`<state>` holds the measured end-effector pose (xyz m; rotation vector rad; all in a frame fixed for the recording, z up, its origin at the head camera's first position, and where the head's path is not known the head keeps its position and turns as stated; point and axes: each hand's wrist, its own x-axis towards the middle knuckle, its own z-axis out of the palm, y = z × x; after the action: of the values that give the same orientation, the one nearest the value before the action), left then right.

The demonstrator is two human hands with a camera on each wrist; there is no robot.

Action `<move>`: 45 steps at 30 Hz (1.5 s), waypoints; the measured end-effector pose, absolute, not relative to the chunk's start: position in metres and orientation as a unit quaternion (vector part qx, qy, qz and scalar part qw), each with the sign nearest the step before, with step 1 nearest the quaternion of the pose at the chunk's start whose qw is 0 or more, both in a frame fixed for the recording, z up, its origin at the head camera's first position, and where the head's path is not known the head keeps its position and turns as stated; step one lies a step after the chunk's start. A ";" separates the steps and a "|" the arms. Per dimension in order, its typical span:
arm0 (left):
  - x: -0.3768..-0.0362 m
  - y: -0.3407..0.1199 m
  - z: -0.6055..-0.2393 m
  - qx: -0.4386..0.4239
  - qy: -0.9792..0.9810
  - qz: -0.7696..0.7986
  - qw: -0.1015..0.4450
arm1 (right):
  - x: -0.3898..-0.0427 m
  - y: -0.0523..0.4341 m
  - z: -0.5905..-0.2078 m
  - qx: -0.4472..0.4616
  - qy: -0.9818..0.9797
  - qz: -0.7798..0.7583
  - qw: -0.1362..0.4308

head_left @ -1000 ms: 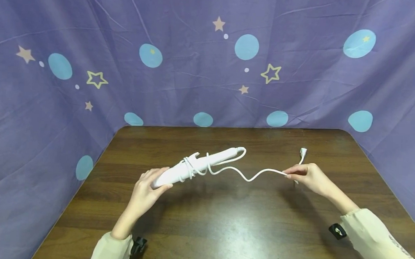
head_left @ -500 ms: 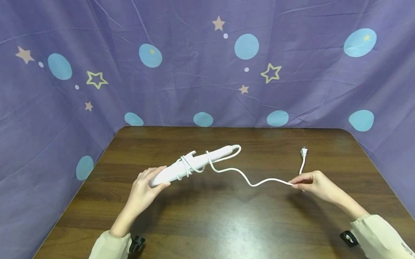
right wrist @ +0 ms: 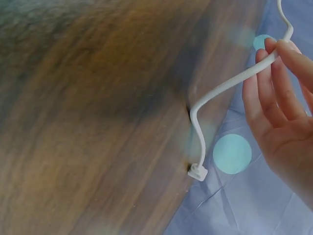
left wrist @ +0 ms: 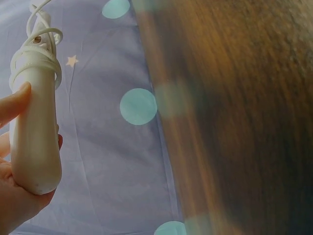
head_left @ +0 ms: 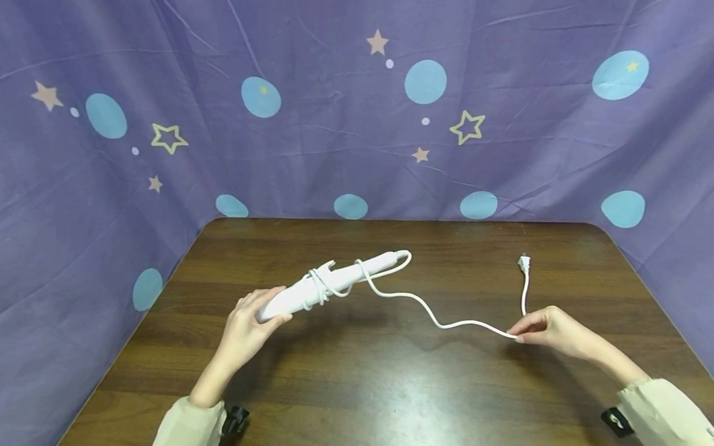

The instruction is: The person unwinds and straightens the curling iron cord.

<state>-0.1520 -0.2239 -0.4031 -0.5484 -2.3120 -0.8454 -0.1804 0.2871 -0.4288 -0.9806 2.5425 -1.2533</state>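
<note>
Two hands engaged: left hand (head_left: 243, 330) grips the curling iron (head_left: 329, 283), right hand (head_left: 554, 330) pinches the cord (head_left: 443, 322); I should unwind slowly, cord slack.

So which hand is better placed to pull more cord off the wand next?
Probably the right hand: it already pinches the cord near the plug, while the left hand grips the wand with coils wrapped round it.
</note>
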 end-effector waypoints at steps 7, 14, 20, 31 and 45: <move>-0.152 -0.224 -0.404 -0.205 -0.875 -0.318 0.301 | -0.179 0.290 -0.440 -0.367 0.828 -0.419 0.073; -0.151 -0.223 -0.404 -0.194 -0.879 -0.325 0.289 | -0.178 0.289 -0.449 -0.372 0.833 -0.401 0.077; -0.150 -0.221 -0.404 -0.188 -0.883 -0.325 0.282 | -0.178 0.286 -0.455 -0.375 0.841 -0.384 0.074; -0.149 -0.220 -0.404 -0.204 -0.882 -0.319 0.281 | -0.176 0.282 -0.459 -0.377 0.840 -0.386 0.052; -0.151 -0.219 -0.402 -0.220 -0.877 -0.318 0.285 | -0.178 0.268 -0.446 -0.333 0.870 -0.361 0.042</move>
<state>-0.1506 -0.2189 -0.4020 -0.5886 -2.3446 -0.8503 -0.1780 0.2677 -0.4463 -1.0177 2.6622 -1.1060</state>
